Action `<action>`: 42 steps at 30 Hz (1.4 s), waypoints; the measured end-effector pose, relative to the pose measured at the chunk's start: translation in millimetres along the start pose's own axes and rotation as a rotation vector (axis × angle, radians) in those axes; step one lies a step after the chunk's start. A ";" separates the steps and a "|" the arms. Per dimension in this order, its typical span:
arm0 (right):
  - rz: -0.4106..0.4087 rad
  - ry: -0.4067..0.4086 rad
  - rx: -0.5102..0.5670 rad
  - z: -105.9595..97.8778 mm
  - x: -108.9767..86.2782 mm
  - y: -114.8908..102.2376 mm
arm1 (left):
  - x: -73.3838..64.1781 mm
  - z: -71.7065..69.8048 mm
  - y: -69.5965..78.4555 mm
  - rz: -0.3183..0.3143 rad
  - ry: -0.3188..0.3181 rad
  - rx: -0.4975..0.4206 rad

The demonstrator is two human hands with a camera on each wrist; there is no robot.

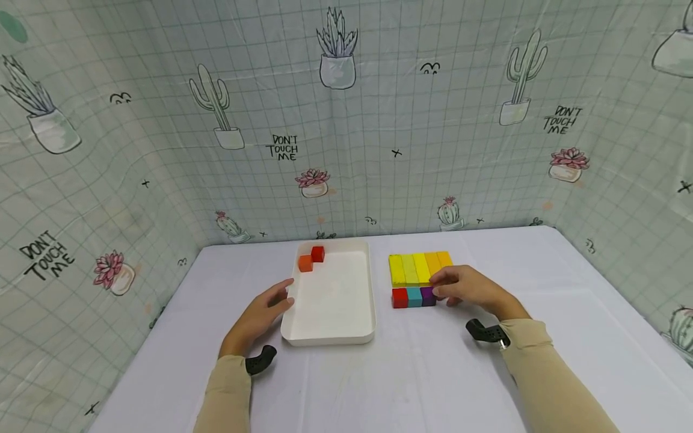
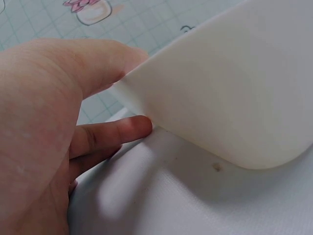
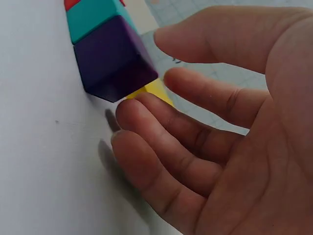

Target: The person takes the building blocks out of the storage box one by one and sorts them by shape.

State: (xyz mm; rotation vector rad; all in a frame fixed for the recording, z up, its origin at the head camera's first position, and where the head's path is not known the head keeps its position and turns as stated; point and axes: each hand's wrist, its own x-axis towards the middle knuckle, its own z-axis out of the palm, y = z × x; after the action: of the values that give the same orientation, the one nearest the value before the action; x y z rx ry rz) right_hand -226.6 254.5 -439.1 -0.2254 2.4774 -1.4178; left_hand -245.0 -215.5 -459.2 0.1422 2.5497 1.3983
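Observation:
My left hand (image 1: 266, 314) is at the left side of a white tray (image 1: 329, 341). In the left wrist view its thumb touches the tray's rim and a fingertip meets the wall lower down. Two cubes, one orange (image 1: 305, 263) and one red (image 1: 317, 254), sit in the tray's far left corner. On the right, my right hand (image 1: 470, 287) is beside a purple cube (image 3: 110, 58), its fingers loosely bent with nothing between them. That cube ends a short row with a teal cube (image 1: 414, 297) and a red cube (image 1: 399, 297).
Behind the short row lie several yellow and yellow-orange blocks (image 1: 410, 269) side by side. A white cloth covers the table (image 1: 433, 379). Patterned fabric (image 1: 368, 132) with cactus drawings hangs around its back and sides.

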 end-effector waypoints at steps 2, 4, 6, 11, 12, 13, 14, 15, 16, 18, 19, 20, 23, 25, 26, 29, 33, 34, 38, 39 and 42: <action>0.006 0.023 0.007 -2.5 -0.9 -3.5 | -0.2 -0.6 0.0 0.000 0.001 0.003; -0.009 0.051 0.022 -5.0 -1.8 -9.2 | -0.4 -0.9 0.5 0.003 0.001 0.007; -0.029 0.080 0.060 -6.6 -1.9 -16.5 | 0.0 -0.9 1.3 0.008 0.000 0.006; -0.072 0.095 0.135 -3.0 6.6 -34.7 | 1.1 -1.1 2.4 0.012 -0.001 0.003; -0.073 0.095 0.141 -1.1 9.9 -37.6 | 1.5 -1.1 2.4 0.012 -0.001 0.001; -0.073 0.095 0.150 1.1 13.6 -40.4 | 1.9 -1.1 2.5 0.014 -0.001 0.002; -0.073 0.093 0.167 3.4 17.3 -43.4 | 2.4 -1.0 2.5 0.016 -0.001 0.003; -0.073 0.094 0.178 5.7 21.9 -45.7 | 2.7 -1.1 2.6 0.020 -0.001 0.007; -0.078 0.095 0.190 8.1 26.3 -48.3 | 3.3 -0.9 2.5 0.022 0.000 0.010; -0.082 0.094 0.213 12.9 34.3 -53.8 | 4.3 -0.5 2.4 0.028 0.003 0.015; -0.083 0.093 0.230 15.1 38.6 -56.4 | 4.6 -0.3 2.5 0.029 0.003 0.016; -0.084 0.092 0.243 17.0 42.6 -58.8 | 5.1 -0.1 2.7 0.031 0.003 0.018; -0.095 0.087 0.293 23.3 53.0 -65.5 | 6.0 1.0 3.3 0.030 0.003 0.021; -0.095 0.087 0.327 27.9 58.9 -69.3 | 6.5 1.3 3.5 0.029 0.001 0.022; -0.098 0.087 0.340 30.4 61.1 -71.5 | 6.7 1.5 3.7 0.028 0.000 0.024; -0.102 0.086 0.375 39.0 69.2 -77.1 | 7.6 1.7 3.5 0.028 -0.003 0.018; -0.095 0.072 0.383 51.9 84.2 -85.1 | 6.7 0.6 1.7 0.029 -0.004 0.004; -0.091 0.067 0.375 55.3 88.5 -87.0 | 6.0 0.1 0.7 0.025 -0.003 0.001; -0.073 0.039 0.335 67.3 102.8 -94.1 | 3.1 -1.4 -3.1 0.022 0.003 0.005; -0.070 0.038 0.325 69.9 104.8 -96.2 | 2.8 -1.5 -3.4 0.024 0.005 0.011; -0.077 0.033 0.299 75.9 110.1 -100.0 | 2.7 -1.7 -3.0 0.033 0.006 0.016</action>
State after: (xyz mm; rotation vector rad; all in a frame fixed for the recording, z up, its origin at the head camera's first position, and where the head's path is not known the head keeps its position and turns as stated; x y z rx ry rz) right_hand -307.6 112.0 -407.1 -0.2374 2.2637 -1.8117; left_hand -247.9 -218.0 -461.3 0.1843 2.5752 1.3930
